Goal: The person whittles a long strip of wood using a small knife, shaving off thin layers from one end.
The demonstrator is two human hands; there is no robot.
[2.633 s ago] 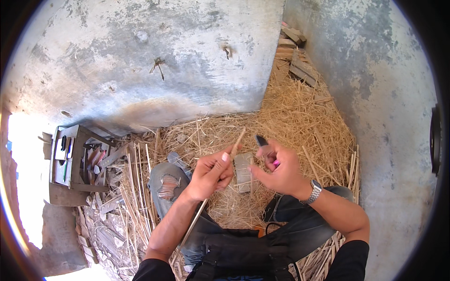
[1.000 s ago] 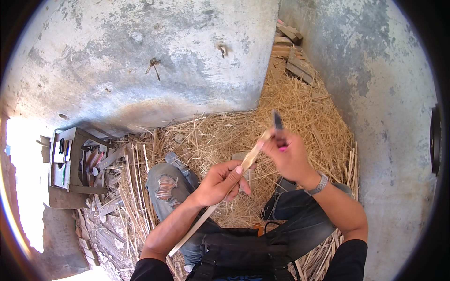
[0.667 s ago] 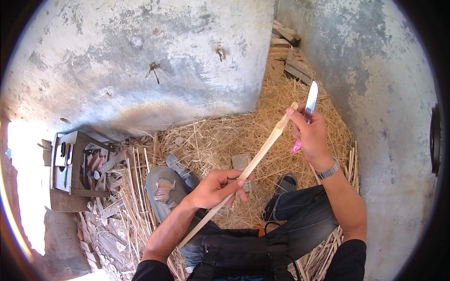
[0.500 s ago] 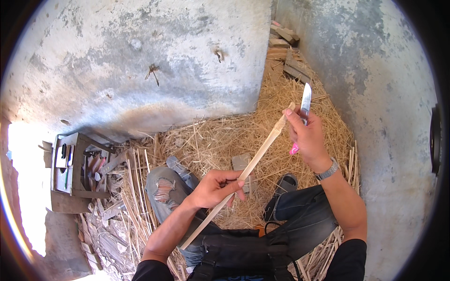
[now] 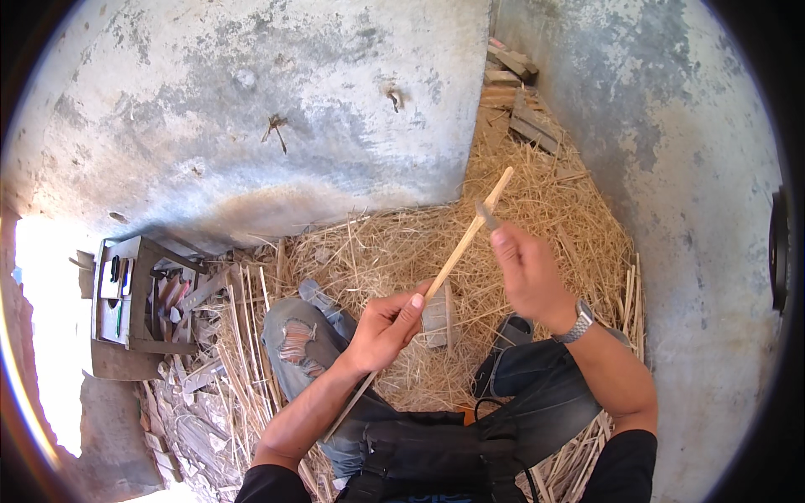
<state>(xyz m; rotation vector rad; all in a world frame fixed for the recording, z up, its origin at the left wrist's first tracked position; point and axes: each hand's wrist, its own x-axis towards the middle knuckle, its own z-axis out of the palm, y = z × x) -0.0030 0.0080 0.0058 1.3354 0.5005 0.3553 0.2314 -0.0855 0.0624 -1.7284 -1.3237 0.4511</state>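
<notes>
My left hand [image 5: 387,330] is closed around a long pale strip of split wood or bamboo [image 5: 461,246], thumb on top. The strip slants from my lap up to the far right, and its free end juts past both hands. My right hand [image 5: 533,272] grips a knife, its handle hidden in the fist. The knife's blade [image 5: 486,215] lies against the strip near a knobbly joint, close to the far end. A metal-band watch [image 5: 579,322] circles my right wrist.
Shavings [image 5: 545,210] cover the floor before me. A small wooden cabinet [image 5: 126,293] stands at the left beside piled thin sticks [image 5: 251,335]. A flat block [image 5: 436,318] lies between my feet. Concrete walls [image 5: 277,84] rise ahead and right; boards [image 5: 530,126] sit in the far gap.
My right hand has let go of the strip's tip and lowered the knife, bringing its blade onto the strip. The strip has turned over in my left hand, which now wraps it more fully.
</notes>
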